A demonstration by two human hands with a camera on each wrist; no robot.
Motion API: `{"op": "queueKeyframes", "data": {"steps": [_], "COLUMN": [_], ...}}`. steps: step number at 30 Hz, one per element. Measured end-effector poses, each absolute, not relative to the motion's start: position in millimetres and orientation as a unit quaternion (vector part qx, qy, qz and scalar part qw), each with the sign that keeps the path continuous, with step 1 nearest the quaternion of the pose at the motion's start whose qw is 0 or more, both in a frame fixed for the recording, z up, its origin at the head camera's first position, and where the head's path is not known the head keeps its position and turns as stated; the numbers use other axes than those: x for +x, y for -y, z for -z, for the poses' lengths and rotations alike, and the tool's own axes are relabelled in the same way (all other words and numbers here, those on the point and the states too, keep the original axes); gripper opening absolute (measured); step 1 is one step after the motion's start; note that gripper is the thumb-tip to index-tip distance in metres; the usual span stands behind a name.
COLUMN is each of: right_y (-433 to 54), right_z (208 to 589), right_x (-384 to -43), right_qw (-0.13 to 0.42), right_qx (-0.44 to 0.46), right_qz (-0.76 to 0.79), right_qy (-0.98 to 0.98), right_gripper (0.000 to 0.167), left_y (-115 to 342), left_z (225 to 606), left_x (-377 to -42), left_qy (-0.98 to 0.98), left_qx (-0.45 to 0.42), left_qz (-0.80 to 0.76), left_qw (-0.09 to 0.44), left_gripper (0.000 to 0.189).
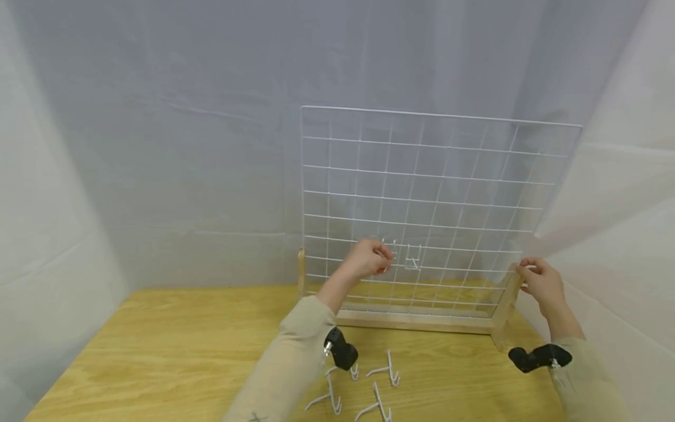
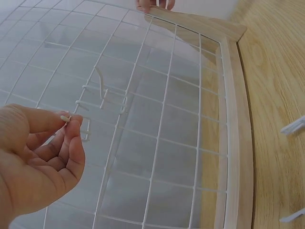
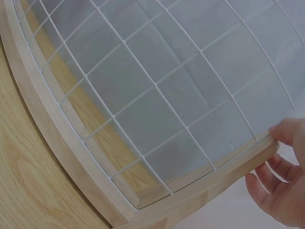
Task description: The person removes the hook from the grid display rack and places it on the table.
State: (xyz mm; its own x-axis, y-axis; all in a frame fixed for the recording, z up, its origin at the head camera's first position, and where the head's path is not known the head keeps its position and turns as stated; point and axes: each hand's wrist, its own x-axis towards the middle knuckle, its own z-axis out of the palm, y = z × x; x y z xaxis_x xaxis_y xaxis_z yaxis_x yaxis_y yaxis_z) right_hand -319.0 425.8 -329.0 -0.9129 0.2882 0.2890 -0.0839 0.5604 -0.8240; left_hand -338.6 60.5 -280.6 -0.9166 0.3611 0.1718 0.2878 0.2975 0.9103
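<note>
A white wire grid panel [image 1: 440, 146] stands upright in a wooden base [image 1: 416, 322]. At the lower middle of the grid, my left hand [image 1: 367, 258] pinches the tip of a white wire hook [image 2: 65, 118] between thumb and fingers. The hook's back part touches the grid wires, though the fingers hide some of it. Just beside it, another white hook [image 1: 413, 264] hangs on the grid, its prong sticking out. My right hand [image 3: 286, 171] grips the top end of the wooden side post [image 1: 507, 302], thumb on one side and fingers on the other.
Several loose white hooks [image 1: 390, 369] lie on the wood-grain table [image 1: 200, 346] in front of the base, one partly behind the left wrist's black camera [image 1: 341, 350]. Pale sheeting [image 1: 211, 146] hangs behind the grid and at both sides.
</note>
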Motion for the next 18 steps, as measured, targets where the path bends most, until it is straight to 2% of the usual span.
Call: {"op": "queueKeyframes", "data": {"steps": [18], "right_y": [-427], "right_z": [325], "right_x": [-317], "right_qw": [0.212], "right_qx": [-0.05], "right_qz": [-0.464], "right_qy": [0.859], "right_gripper": [0.028], "left_y": [-37], "left_z": [290], "left_x": [-330], "left_qy": [-0.819], "left_qx": [0.221], "left_qz": [-0.529], "left_qw": [0.02], "left_gripper": [0.008]}}
